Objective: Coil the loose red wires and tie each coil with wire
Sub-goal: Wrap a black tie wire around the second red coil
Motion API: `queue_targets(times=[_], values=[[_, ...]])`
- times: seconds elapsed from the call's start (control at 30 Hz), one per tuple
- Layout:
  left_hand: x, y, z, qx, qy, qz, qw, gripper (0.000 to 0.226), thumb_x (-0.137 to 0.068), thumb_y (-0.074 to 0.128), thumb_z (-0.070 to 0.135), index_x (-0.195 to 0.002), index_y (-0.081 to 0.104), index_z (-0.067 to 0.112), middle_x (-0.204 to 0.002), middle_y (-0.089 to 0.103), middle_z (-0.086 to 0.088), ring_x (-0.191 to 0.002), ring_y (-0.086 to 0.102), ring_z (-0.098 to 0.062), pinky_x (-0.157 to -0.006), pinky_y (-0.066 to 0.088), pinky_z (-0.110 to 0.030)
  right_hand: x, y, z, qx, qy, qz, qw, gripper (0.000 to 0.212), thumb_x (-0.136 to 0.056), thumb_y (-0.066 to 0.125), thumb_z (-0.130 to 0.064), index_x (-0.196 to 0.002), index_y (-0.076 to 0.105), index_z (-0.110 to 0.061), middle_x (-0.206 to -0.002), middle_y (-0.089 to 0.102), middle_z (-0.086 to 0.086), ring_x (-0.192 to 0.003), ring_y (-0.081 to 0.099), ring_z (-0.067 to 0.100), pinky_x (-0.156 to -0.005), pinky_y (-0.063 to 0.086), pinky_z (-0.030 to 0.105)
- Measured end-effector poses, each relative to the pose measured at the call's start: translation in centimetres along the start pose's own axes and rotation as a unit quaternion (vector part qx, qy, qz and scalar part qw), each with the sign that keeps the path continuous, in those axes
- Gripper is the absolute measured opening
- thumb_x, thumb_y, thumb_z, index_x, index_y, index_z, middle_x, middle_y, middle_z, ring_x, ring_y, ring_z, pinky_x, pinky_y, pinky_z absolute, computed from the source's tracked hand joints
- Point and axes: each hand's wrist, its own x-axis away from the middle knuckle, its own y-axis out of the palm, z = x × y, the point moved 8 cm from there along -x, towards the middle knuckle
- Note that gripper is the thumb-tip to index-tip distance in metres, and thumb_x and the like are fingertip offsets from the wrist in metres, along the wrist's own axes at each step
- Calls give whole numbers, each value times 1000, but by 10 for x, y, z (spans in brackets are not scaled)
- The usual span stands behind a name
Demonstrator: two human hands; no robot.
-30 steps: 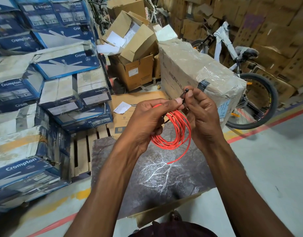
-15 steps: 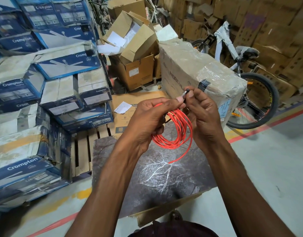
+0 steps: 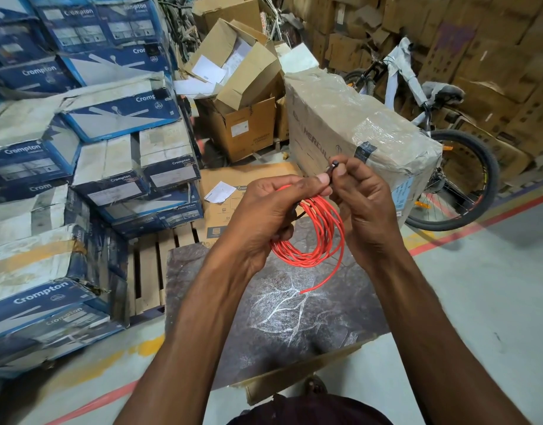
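Observation:
A coil of red wire (image 3: 320, 237) hangs between my hands above a dark patterned board (image 3: 282, 317). My left hand (image 3: 264, 216) grips the top of the coil with curled fingers, thumb pressed along it. My right hand (image 3: 363, 204) pinches a thin dark tie wire (image 3: 334, 167) that sticks up just above the top of the coil. One loose red end (image 3: 310, 289) dangles below the coil. Where the tie wire meets the coil is hidden by my fingers.
Stacked blue and white boxes (image 3: 80, 167) fill the left. Open cardboard boxes (image 3: 242, 96) and a plastic-wrapped carton (image 3: 349, 127) stand behind my hands. A bicycle (image 3: 448, 154) leans at the right. A wooden pallet (image 3: 153, 271) lies left of the board.
My right hand's fingers have shifted slightly on the dark tie wire at the top of the coil. The coil and left hand stay almost in place.

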Motion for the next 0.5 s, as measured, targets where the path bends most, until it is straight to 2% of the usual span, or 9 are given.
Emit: queue_targets(times=[0.1,0.17,0.27,0.33,0.4,0.5], values=[[0,0,2,-6,5,1,1000,16,-84,77,34,-84,82,18,-88,43,-14,-57,12,-19,-47,12,-26,1,1,-2,23,-2,-13,1000,25,-83,79,-46,-99,76,-28,-98,72,1,-102,62,26,-103,44,48],[1,0,3,-8,6,-1,1000,16,-83,78,34,-84,82,19,-84,42,-14,-57,13,-18,-48,12,-27,1,2,-2,29,-3,-34,999,10,-91,73,-31,-99,76,-26,-96,73,-3,-98,64,18,-101,46,42],[2,2,4,-10,6,-5,1000,16,-81,78,35,-82,82,20,-78,42,-12,-65,12,-24,-49,10,-29,2,4,-5,52,-6,-63,997,18,-96,61,-11,-100,74,-22,-97,74,-6,-98,67,13,-96,49,32],[2,0,3,-14,4,-2,1000,15,-82,78,35,-81,82,20,-79,40,-12,-71,13,-28,-50,11,-30,2,2,-10,70,-11,-67,995,17,-96,60,-11,-102,74,-20,-98,75,-9,-97,67,6,-92,49,23],[2,-2,0,-19,-1,5,1000,16,-83,78,35,-81,82,19,-82,41,-12,-69,13,-26,-50,11,-29,2,0,-18,84,-14,-61,994,11,-98,61,-16,-102,72,-16,-94,75,-13,-89,65,-2,-86,48,16],[2,-3,-3,-30,0,6,1000,18,-82,79,36,-80,81,19,-87,43,-12,-65,14,-24,-47,12,-26,1,-3,-27,109,-22,-46,993,14,-90,63,-22,-97,71,-13,-85,75,-14,-82,64,-4,-81,48,13]])
